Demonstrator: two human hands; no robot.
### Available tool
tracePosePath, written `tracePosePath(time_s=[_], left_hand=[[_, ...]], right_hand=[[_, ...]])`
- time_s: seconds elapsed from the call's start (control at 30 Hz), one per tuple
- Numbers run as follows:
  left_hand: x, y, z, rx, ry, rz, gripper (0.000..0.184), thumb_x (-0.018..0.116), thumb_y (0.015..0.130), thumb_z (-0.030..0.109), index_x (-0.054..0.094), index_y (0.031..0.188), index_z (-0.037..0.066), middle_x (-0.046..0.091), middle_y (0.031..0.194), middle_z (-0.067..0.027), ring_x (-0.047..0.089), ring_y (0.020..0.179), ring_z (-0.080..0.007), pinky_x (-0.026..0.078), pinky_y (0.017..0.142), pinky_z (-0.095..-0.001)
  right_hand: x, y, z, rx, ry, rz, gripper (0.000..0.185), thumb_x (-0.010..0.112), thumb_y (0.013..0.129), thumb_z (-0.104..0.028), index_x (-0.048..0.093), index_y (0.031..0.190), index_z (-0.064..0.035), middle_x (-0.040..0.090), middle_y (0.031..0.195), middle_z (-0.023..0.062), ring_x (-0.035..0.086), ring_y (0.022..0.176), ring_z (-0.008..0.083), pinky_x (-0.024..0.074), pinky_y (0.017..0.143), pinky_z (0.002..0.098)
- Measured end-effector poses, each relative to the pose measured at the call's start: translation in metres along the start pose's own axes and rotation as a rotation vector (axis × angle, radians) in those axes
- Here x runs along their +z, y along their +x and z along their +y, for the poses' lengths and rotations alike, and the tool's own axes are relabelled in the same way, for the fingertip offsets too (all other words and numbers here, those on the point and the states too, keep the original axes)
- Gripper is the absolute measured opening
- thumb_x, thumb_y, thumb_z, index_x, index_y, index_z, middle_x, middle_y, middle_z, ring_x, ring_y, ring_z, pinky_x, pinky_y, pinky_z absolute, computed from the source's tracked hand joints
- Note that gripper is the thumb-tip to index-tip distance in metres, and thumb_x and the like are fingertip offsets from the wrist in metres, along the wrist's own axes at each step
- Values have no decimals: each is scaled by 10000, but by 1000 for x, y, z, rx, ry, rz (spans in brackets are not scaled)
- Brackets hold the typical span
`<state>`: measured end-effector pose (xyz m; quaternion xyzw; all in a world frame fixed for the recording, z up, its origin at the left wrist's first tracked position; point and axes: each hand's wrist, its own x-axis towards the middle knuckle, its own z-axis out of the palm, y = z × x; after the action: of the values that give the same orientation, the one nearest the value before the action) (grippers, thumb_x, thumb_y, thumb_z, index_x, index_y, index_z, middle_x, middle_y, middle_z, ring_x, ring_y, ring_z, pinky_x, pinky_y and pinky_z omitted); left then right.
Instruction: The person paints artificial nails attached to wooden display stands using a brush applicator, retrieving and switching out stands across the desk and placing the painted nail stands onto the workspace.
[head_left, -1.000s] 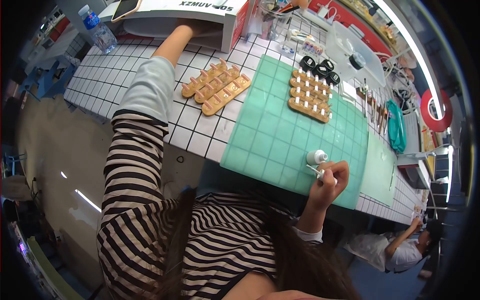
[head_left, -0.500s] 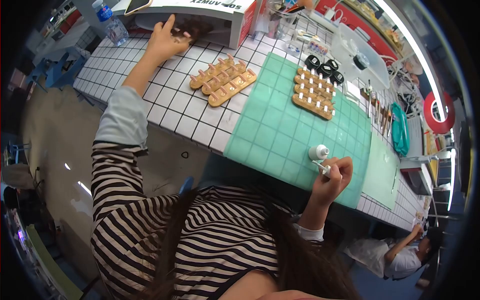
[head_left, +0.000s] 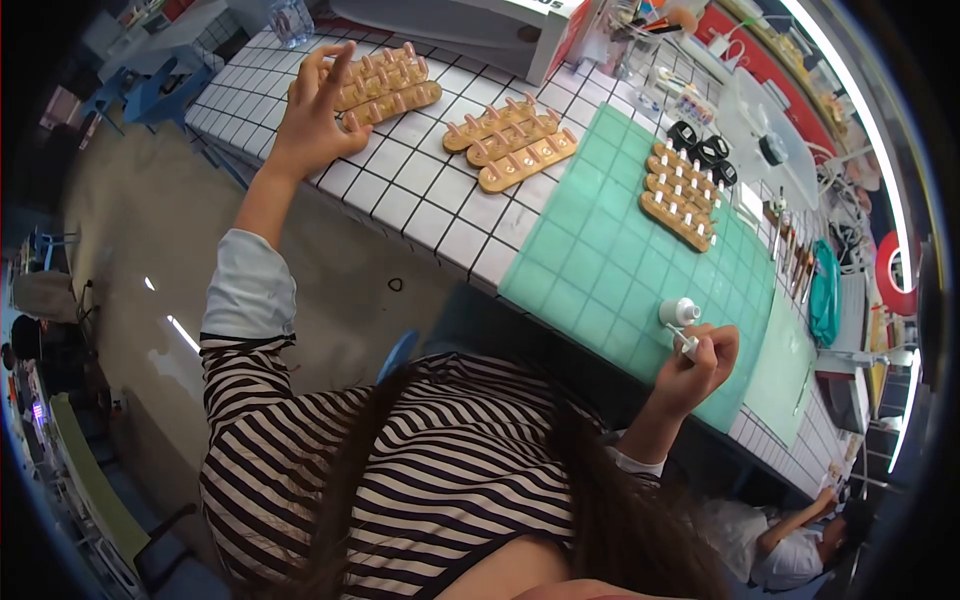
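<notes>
My left hand (head_left: 318, 115) grips the left ends of several wooden display strips (head_left: 400, 100) bearing clear pinkish nail tips, thumb at the near side and fingers spread along the far side. They lie on the tiled tabletop, outside a white box-like unit (head_left: 480, 50). To their right, a second group of strips with nail tips (head_left: 515, 150) rests on the table. On the green mat, my right hand (head_left: 705, 365) pinches a white brush cap (head_left: 689, 347), its thin stem pointing up-left beside an open white bottle (head_left: 679, 312). Its other fingers are curled.
Wooden strips with white nail tips (head_left: 680, 200) sit on the green mat (head_left: 570, 260), beside several black jars (head_left: 705, 150). Farther back are a clear plastic bin (head_left: 770, 110), brushes (head_left: 795, 250) and a teal pouch (head_left: 825, 290). A water bottle (head_left: 291, 22) stands at the far left corner.
My left hand has come out from the white unit's opening toward me, bringing the strips onto the tabletop. My right hand keeps the brush cap beside the bottle. The whole view has shifted.
</notes>
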<state>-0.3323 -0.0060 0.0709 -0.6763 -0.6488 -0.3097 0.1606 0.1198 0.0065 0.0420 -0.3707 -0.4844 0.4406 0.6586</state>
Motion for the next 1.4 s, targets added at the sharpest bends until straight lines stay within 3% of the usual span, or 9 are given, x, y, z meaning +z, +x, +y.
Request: tracePosePath(time_s=[0.2,0.4,0.7,0.77,0.83,1.0,1.13,1.3,1.4], left_hand=[[13,5,-12,-377,-514,-94,1041,685,609,137,1,1389,221,313,1277,-172,406,1094,-283,388,897,-372],[0,25,3,-259,-916,-102,1036,651,664,249,-97,1378,185,253,1313,-238,307,1225,-309,257,1000,-405],[43,156,222,299,-1016,-566,920,648,674,454,146,1377,137,351,1296,-223,380,1184,-317,309,981,-408],[30,171,314,196,-1016,-852,1236,734,541,530,-107,1369,159,19,1392,-264,126,1271,-407,265,967,-549],[31,178,370,206,-857,-1081,1152,689,603,429,-122,1366,134,94,1357,-321,262,1211,-436,269,974,-520],[142,175,444,542,-857,-947,1053,663,608,260,-30,1375,59,218,1333,-307,229,1262,-359,238,1024,-337],[157,155,481,542,-575,-971,1085,697,557,266,12,1386,115,348,1196,-313,405,1094,-395,346,938,-380],[199,141,486,776,-795,-748,1039,693,561,218,66,1385,119,300,1239,-315,321,1149,-418,298,979,-407],[203,136,480,706,-538,-872,1049,722,575,318,45,1376,305,222,1297,-306,431,1104,-413,411,899,-389]], right_hand=[[-3,-1,0,-63,94,55,119,455,701,-51,346,655,-46,360,525,5,267,475,60,198,451,220],[-11,-1,-1,-142,151,101,97,464,725,-21,382,677,-43,417,542,18,325,466,49,238,426,197],[-33,-8,-12,-198,349,124,92,458,713,-24,371,693,-43,411,527,23,324,450,63,264,423,216],[-43,-9,-13,-223,363,154,100,463,700,-36,364,693,-43,389,513,21,305,438,68,267,425,226],[-52,-9,-14,-220,385,186,101,461,698,-42,360,693,-45,379,508,21,291,434,68,266,425,228],[-82,-13,-17,-242,514,234,97,444,695,-60,348,693,-47,354,494,25,252,428,71,246,419,238],[-97,-14,-29,-303,593,266,107,436,693,-77,332,697,-51,340,484,31,221,423,75,201,412,246],[-97,-16,-32,-299,611,247,116,433,696,-80,320,700,-51,332,476,33,201,416,74,182,409,247],[-95,-17,-33,-311,619,223,117,431,697,-76,317,700,-51,327,472,34,197,415,75,182,409,248]])
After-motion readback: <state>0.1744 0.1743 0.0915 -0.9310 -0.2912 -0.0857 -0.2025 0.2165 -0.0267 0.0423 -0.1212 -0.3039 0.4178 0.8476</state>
